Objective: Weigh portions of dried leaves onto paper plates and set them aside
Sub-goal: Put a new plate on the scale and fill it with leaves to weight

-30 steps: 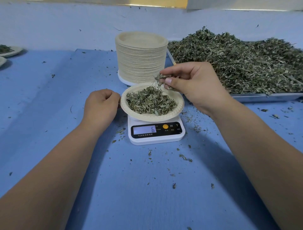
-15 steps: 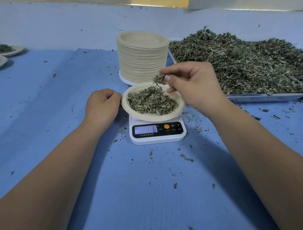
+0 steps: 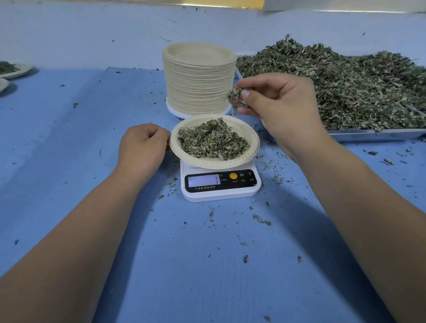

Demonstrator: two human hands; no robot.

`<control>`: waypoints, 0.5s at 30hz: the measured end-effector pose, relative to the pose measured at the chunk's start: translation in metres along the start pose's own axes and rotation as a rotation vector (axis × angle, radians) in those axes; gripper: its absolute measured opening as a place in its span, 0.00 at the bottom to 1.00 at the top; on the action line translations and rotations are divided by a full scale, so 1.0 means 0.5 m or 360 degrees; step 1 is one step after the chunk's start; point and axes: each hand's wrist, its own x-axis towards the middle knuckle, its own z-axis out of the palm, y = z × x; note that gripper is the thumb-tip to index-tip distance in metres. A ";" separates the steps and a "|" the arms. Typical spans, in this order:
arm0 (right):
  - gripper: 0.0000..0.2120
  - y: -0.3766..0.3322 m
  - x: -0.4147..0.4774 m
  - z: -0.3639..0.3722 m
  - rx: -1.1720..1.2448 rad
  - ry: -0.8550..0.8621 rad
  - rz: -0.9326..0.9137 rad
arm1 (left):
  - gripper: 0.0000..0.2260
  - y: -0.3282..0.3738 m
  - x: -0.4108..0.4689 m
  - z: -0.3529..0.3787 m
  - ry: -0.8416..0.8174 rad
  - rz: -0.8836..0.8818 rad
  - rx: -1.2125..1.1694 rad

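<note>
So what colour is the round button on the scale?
The round button is orange, on the scale's black panel, seen in the head view.

Soft, bright overhead light, diffuse shadows on the table (image 3: pixel 57 138), wide-angle bending at edges.

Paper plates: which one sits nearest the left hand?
The leaf-filled plate on the scale, beside the left hand; the stack and far-left plates are farther off.

I am looking down on a table (image 3: pixel 69 143) draped in blue cloth, which is filling most of the view. A pale bluish wall (image 3: pixel 92 30) is running behind it. Along the top edge a yellow strip (image 3: pixel 219 2) is showing beside a white panel (image 3: pixel 345 5). Light is falling soft and even.
</note>
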 end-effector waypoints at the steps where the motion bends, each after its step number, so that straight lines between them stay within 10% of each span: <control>1: 0.08 0.001 0.007 -0.007 0.0007 0.0057 -0.0028 | 0.13 0.001 -0.001 -0.001 0.0000 0.0000 0.0005; 6: 0.10 0.040 0.038 -0.091 -0.0705 0.0449 -0.0169 | 0.13 0.010 -0.007 -0.004 0.0005 -0.0022 0.0019; 10: 0.19 0.086 0.027 -0.137 -0.1689 -0.0017 0.0251 | 0.12 0.018 -0.009 -0.006 0.0068 -0.0085 -0.0132; 15: 0.15 0.058 0.023 -0.093 -0.1717 -0.0184 -0.0140 | 0.12 0.038 -0.020 0.014 0.0039 -0.0202 -0.0470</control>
